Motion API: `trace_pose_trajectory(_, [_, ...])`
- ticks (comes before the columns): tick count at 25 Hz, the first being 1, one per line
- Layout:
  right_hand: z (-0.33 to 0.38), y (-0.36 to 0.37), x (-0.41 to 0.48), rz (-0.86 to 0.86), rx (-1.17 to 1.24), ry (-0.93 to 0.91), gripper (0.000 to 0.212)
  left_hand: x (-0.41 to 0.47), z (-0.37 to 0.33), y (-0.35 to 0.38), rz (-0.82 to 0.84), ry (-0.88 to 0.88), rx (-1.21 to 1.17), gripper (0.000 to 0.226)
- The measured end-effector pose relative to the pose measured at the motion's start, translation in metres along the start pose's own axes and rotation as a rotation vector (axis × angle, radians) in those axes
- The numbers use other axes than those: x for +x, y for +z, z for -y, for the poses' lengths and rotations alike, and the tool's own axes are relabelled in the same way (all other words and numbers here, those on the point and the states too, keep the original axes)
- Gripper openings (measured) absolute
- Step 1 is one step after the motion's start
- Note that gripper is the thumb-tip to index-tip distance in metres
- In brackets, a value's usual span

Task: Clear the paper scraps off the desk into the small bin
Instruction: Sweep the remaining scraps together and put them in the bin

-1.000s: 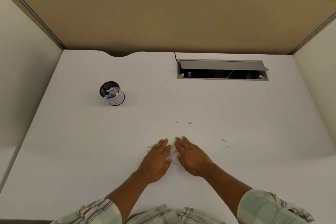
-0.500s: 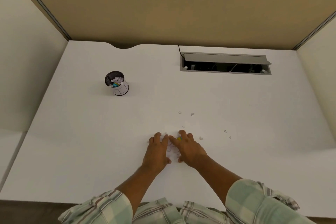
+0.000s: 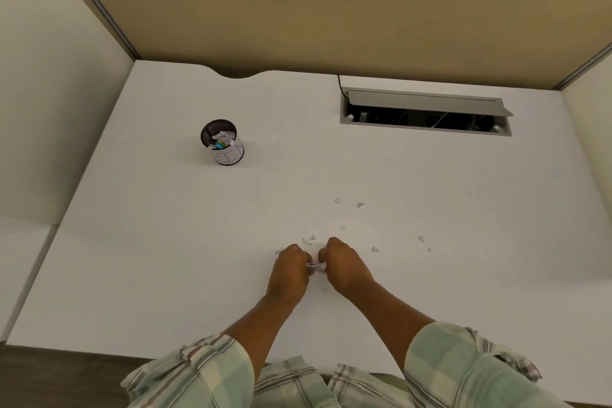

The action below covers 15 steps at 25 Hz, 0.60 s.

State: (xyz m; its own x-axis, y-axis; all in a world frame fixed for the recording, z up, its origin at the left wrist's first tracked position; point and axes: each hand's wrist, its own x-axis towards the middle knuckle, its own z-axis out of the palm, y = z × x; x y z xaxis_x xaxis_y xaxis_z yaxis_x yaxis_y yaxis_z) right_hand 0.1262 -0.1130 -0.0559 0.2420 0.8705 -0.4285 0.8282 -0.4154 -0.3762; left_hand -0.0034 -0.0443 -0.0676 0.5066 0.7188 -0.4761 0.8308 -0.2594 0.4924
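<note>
A wide white surface [image 3: 165,258] fills the lower view, boxed in by a tan partition [image 3: 331,3] at the back and pale cream side panels [image 3: 49,109] to left and right, with thin grey trim at the corners. The back edge of the surface dips in a shallow curved notch near the left. Toward the back right, a grey cable hatch [image 3: 427,103] stands propped open over a dark recess holding wires, and a black cord [image 3: 340,83] runs into its left corner.

The small bin [image 3: 223,142], a black mesh cup wrapped in white paper, stands on the back left of the surface, already holding crumpled paper and something blue.

Both hands rest near the front middle, knuckles up and fingers curled inward. The left hand [image 3: 291,270] and right hand [image 3: 342,267] are bunched together, pinching a small gathered wad of paper scraps [image 3: 314,265] between them. Loose scraps [image 3: 359,205] lie scattered on the surface just beyond and to the right of the hands, well apart from the bin. Plaid green sleeves [image 3: 463,364] show at the bottom edge.
</note>
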Motion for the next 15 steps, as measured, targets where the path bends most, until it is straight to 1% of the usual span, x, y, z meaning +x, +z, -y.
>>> trace_pose_trajectory(3, [0.000,-0.008,0.002,-0.025,0.165,0.152,0.013,0.002,-0.002,-0.011,-0.021,-0.063,-0.123,0.011])
trace_pose_trajectory(6, [0.004,-0.020,0.004,-0.041,0.321,0.210,0.008,0.002,0.001,-0.029,-0.058,-0.072,-0.198,0.010])
trace_pose_trajectory(9, [0.013,-0.034,0.008,-0.056,0.475,0.211,0.007,0.005,0.004,-0.054,-0.091,-0.085,-0.285,0.003])
trace_pose_trajectory(12, [0.035,-0.057,0.021,-0.083,0.608,0.211,0.008,0.010,0.006,-0.089,-0.098,-0.106,-0.423,0.005])
trace_pose_trajectory(15, [0.067,-0.085,0.045,-0.128,0.693,0.156,0.013,0.021,0.010,-0.133,-0.138,-0.091,-0.524,0.009])
